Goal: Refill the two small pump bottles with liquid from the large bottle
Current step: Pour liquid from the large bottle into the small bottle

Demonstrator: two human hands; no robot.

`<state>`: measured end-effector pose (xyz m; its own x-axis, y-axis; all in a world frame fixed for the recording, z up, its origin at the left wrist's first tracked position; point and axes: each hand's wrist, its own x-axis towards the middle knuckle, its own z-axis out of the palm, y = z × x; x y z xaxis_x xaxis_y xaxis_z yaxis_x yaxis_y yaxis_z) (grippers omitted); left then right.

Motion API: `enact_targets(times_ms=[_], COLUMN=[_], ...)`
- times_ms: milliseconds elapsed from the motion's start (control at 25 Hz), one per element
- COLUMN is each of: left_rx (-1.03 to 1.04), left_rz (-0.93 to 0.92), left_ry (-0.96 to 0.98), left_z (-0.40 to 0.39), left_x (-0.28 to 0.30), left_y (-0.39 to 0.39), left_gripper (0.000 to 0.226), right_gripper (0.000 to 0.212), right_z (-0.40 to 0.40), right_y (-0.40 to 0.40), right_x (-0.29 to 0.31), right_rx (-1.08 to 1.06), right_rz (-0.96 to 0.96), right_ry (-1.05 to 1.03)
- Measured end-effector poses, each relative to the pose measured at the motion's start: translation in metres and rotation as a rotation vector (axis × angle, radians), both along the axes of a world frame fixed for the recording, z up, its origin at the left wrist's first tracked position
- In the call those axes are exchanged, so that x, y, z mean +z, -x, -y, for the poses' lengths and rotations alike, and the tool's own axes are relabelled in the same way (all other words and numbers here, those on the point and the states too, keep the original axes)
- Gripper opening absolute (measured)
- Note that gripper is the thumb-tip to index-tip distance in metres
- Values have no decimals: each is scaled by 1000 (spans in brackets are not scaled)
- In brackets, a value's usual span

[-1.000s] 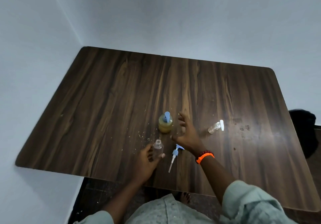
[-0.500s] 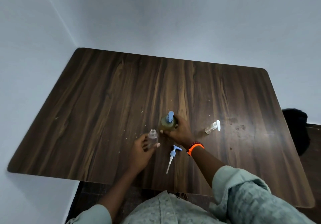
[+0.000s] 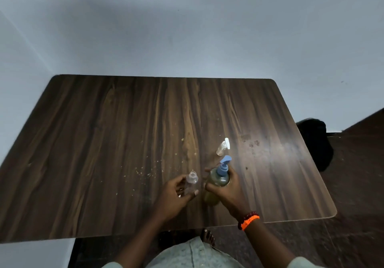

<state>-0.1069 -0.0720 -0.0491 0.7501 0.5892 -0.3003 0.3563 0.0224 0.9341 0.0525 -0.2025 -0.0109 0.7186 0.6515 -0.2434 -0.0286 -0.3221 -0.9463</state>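
My right hand (image 3: 229, 193) grips the large bottle (image 3: 218, 181), which holds yellowish liquid and has a blue pump on top, close above the brown wooden table (image 3: 124, 143). Just to its left, my left hand (image 3: 173, 194) holds a small clear bottle (image 3: 192, 181) upright, its neck open with no pump on it. A second small clear bottle (image 3: 222, 147) with a white pump stands on the table just beyond the large one. The loose blue-and-white pump is out of sight.
Crumbs and a few stains are scattered over the tabletop around the bottles. A black object (image 3: 315, 143) sits on the dark floor past the table's right edge. Pale walls close in at the back and left. My foot (image 3: 207, 237) shows under the near edge.
My right hand has closed round the large bottle and brought it nearer to me, beside the open small bottle. The loose pump seen on the table earlier no longer shows.
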Motion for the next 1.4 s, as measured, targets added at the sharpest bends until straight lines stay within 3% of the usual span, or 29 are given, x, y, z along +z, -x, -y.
enact_targets(times_ms=[160,400,440,600,680,800,1000,1080,1240,1400], left_rx=[-50,-9,-9,-5,-40,-73,-112,-115,-108,-114], left_rz=[-3,11,12,25,37,33,53,42,34,27], left_ry=[-2,4,2,28,59,73,84,100,109,92], left_z=[10,18,19,18,16,15,14,14,13,12], left_x=[8,11,12,18,22,25,31,30,29,27], left_y=[-6,4,5,9,10,10,7,6,5,4], left_gripper=[43,38,39,40,43,47,46,47,49,48], right_gripper=[40,82,91,111,124,123,87,81,92,112], right_z=[19,47,52,58,57,53,56,62,67,66], right_y=[6,25,30,38,32,24,31,37,31,42], right_x=[-1,3,4,15,25,37,47,43,40,29], right_rx=[-97,-17,24,143,223,321,343,346,269,328], right_rz=[-82,-408,-398,21,117,214,122,58,110,144], right_ry=[36,-43,-33,34,8,-18,-90,-95,-61,-11])
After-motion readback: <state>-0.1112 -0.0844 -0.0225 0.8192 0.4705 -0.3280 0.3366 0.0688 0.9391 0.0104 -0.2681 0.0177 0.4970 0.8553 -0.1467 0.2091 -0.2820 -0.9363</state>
